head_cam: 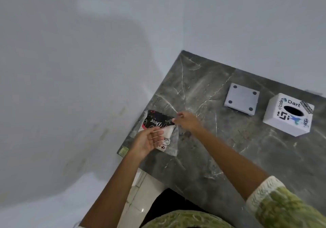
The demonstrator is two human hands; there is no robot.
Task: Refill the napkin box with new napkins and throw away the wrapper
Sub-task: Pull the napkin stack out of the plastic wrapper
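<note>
A napkin pack in a black, white and clear wrapper lies at the left corner of the dark marble table. My left hand holds the pack's near side, palm up with fingers spread against it. My right hand pinches the wrapper's far right corner. A white napkin box with stickers and an oval slot stands at the right, apart from both hands. Its grey bottom plate, with a dark dot near each corner, lies flat to the left of the box.
Grey walls meet the table on its left and far sides. Pale floor tiles show below the table's near left edge. My green patterned sleeve fills the lower right.
</note>
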